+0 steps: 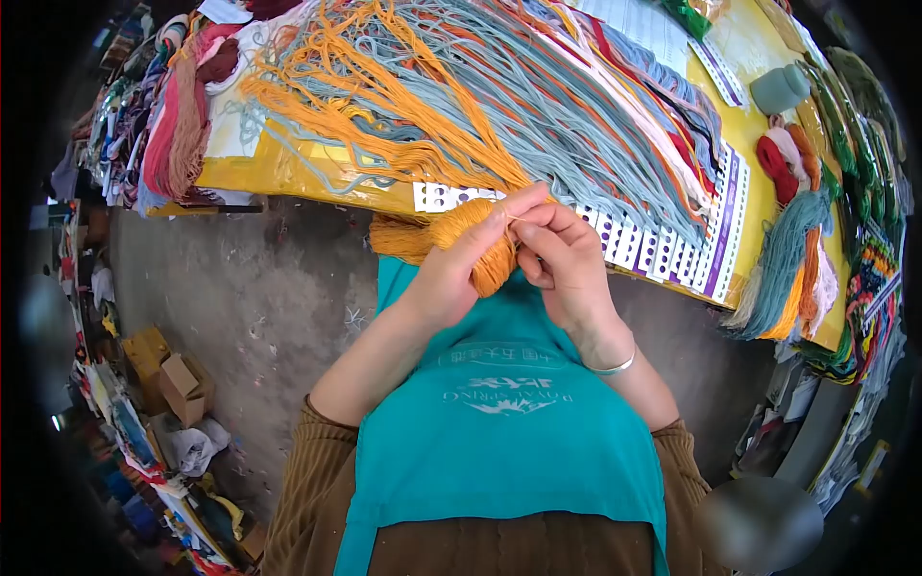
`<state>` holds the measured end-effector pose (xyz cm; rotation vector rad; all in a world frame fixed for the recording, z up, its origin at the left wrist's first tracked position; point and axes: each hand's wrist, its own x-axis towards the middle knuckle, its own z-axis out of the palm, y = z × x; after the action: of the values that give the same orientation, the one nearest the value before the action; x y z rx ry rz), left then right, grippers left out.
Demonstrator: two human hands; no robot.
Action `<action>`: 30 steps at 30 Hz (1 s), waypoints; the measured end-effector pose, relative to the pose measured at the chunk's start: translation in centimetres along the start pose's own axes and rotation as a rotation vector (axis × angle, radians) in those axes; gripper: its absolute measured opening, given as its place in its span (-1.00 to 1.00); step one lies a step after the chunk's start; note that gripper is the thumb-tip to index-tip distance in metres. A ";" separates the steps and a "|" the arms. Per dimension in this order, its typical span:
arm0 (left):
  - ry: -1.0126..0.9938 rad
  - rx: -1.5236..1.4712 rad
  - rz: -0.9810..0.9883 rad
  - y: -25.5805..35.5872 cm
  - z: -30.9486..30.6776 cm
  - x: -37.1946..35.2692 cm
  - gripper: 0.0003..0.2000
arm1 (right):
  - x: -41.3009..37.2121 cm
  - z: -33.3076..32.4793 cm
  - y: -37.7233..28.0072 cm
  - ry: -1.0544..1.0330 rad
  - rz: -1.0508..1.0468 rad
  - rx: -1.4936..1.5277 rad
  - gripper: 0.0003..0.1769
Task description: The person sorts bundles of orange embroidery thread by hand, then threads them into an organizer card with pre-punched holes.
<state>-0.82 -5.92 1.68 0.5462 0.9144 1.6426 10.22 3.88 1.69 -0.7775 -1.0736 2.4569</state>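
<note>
My left hand (459,271) is wrapped round a thick skein of orange embroidery thread (492,261) at the table's front edge. Its thumb and forefinger reach up to the top of the skein. Close beside it, my right hand (569,264) is closed, thumb and fingertips pinching a thin strand of the orange thread. Part of the skein hangs to the left of my left hand. Just beyond my fingers, long orange threads (423,149) fan out over grey-blue threads (547,144) on the table. The fingers hide where the strand meets the skein.
White cards with punched holes (663,254) line the yellow table's front edge (317,182). Pink and red hanks (178,120) hang at the left, teal and orange ones (792,254) at the right. A grey-green cylinder (780,89) stands at the back right. Cardboard boxes (182,386) sit on the floor.
</note>
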 end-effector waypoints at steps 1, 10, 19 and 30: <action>-0.013 -0.027 -0.025 0.3 0.0 0.0 -0.45 | 0.0 -0.1 -0.1 -0.013 0.003 0.068 -0.95; 0.037 -0.054 -0.045 -0.5 0.1 0.2 -0.47 | 0.1 0.0 1.1 0.020 -0.084 -0.181 -0.95; 0.016 -0.090 -0.104 -0.6 -0.8 0.3 -0.40 | 0.0 -1.2 0.6 -0.014 -0.008 0.134 -0.96; 0.003 -0.078 -0.133 -1.1 -0.7 0.5 -0.34 | 0.3 -0.4 1.2 0.005 -0.013 -0.140 -0.97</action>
<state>-0.86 -5.58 0.32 0.4211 0.8671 1.5527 10.11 3.49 0.50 -0.8144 -1.2564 2.3873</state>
